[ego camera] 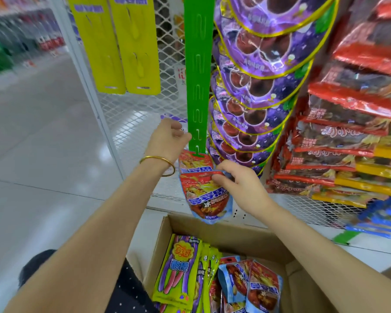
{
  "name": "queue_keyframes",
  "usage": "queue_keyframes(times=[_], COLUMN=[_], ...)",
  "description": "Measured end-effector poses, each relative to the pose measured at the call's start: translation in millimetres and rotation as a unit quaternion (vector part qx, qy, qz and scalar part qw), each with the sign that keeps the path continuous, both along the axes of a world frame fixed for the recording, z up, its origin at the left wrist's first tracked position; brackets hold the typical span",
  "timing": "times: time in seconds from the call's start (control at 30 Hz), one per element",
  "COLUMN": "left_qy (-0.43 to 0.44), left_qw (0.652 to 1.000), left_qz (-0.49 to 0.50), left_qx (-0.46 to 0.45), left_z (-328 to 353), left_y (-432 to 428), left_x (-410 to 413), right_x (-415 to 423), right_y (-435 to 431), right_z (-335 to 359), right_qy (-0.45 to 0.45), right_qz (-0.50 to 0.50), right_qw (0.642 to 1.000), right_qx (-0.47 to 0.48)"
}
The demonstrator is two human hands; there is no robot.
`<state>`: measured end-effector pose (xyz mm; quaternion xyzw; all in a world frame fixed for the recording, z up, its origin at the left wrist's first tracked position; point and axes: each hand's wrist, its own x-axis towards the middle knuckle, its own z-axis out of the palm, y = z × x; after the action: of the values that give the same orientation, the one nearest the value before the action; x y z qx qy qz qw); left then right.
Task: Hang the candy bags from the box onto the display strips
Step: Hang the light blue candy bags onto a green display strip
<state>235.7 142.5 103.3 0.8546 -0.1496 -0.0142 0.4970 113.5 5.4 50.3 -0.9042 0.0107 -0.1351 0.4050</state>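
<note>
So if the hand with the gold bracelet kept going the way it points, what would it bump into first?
Probably the green strip: the left hand already pinches near its lower edge. Behind that come the purple candy bags, though depth is hard to judge.

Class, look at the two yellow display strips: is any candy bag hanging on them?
No: both yellow display strips hang bare, while the only red candy bag already hung sits on the green strip.

L hand (169,136) pinches green strip (198,86); R hand (237,179) holds red bag (207,195) under it.
</note>
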Motion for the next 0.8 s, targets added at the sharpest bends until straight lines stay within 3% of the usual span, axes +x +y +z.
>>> queue_keyframes(times=[0.2, 0.4, 0.6, 0.8], left_qy=[-0.001, 0.019, 0.026, 0.034], left_qw=[0.996, 0.997, 0.996, 0.995], left_qz=[0.003, -0.021, -0.049, -0.060], left_qx=[-0.084, -0.073, -0.069, -0.073], left_z=[-7, -3, 5, 9], left_y=[-22, -10, 10, 17], left_x=[3, 3, 0, -1], right_x=[12, 20, 46, 62], right_y=[-2, 4, 23, 36], right_z=[0, 3, 17, 29], right_qy=[0.001, -0.021, -0.101, -0.122], right_qz=[-0.004, -0.017, -0.084, -0.118], right_qw=[1.000, 1.000, 0.991, 0.983], right_qx=[0.000, 0.005, -0.014, -0.073])
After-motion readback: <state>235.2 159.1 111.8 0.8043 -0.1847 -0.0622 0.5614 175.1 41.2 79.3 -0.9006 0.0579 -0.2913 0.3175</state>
